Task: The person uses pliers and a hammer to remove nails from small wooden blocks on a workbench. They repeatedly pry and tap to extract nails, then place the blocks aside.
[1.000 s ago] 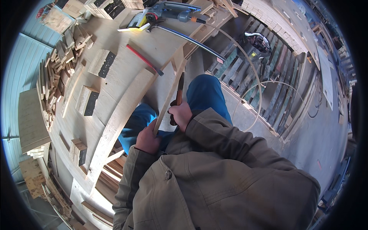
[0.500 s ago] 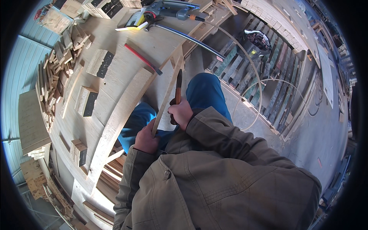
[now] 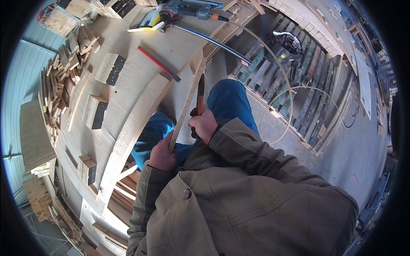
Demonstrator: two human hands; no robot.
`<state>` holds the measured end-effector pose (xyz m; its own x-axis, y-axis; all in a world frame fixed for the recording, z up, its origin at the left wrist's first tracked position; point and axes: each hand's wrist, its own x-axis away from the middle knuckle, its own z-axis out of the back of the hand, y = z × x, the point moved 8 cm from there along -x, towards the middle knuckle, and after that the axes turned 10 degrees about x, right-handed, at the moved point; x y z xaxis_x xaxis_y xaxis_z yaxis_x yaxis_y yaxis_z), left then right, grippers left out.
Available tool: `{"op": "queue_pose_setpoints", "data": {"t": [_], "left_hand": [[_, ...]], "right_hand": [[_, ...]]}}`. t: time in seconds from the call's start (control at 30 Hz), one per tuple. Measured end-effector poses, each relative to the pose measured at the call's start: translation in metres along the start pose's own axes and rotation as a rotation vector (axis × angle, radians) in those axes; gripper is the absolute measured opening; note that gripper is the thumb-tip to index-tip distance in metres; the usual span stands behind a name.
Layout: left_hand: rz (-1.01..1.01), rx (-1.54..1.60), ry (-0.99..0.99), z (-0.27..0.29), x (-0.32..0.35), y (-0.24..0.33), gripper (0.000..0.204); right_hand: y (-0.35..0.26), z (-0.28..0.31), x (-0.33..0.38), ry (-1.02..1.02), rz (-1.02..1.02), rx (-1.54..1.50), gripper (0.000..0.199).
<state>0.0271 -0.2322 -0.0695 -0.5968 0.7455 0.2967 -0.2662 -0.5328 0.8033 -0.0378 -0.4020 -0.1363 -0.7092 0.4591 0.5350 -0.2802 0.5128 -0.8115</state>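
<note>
The left hand point(image 3: 162, 154) is clenched around the lower end of a thin wooden slat point(image 3: 186, 106), which is held slanting up and away over the knees, its upper end reaching the edge of the workbench point(image 3: 128, 85). The right hand point(image 3: 205, 124) is closed on the handle of a dark-bladed tool point(image 3: 200, 94), whose blade is pointed upward just beside the slat; whether the blade touches the wood cannot be told. Both hands are kept close together above the blue trouser legs point(image 3: 232, 102).

To the left, a long pale plank point(image 3: 136, 128) is laid along the near edge of the bench. Three small wooden blocks with dark faces point(image 3: 110, 69) are seen spaced on the benchtop, and a fourth sits lower, near the bench's edge. One red-handled hammer point(image 3: 157, 63) is laid flat, well apart from the hands. A heap of short offcuts point(image 3: 60, 81) is piled at the far left rim. One power tool point(image 3: 183, 7) with a hose is set at the top. To the right, open floor is bordered by one slatted pallet point(image 3: 294, 81).
</note>
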Motion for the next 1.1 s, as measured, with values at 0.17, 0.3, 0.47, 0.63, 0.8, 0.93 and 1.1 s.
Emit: {"op": "queue_pose_setpoints", "data": {"t": [0.17,0.3,0.47,0.63,0.8,0.93,1.1], "left_hand": [[0.013,0.027,-0.022,-0.001,0.0,-0.001,0.073],[-0.029,0.019,-0.007,0.0,0.001,0.003,0.073],[-0.005,0.047,-0.033,0.002,0.001,0.006,0.073],[-0.009,0.061,-0.04,0.004,0.002,0.011,0.074],[-0.03,0.052,-0.041,0.005,0.003,0.012,0.074],[0.0,0.09,-0.054,0.006,0.008,-0.002,0.068],[0.318,0.432,0.228,0.115,0.044,-0.065,0.033]], "right_hand": [[-0.002,0.002,0.004,-0.007,-0.014,-0.016,0.028],[-0.006,0.006,0.008,0.002,-0.007,-0.012,0.025],[-0.007,0.008,0.012,-0.021,-0.029,-0.035,0.025],[-0.013,0.01,0.016,-0.027,-0.038,0.007,0.03],[-0.017,0.009,0.021,-0.06,-0.066,-0.006,0.03],[-0.007,0.016,0.023,-0.073,-0.077,-0.016,0.031],[-0.053,0.083,0.035,0.085,0.467,0.75,0.034]]}}
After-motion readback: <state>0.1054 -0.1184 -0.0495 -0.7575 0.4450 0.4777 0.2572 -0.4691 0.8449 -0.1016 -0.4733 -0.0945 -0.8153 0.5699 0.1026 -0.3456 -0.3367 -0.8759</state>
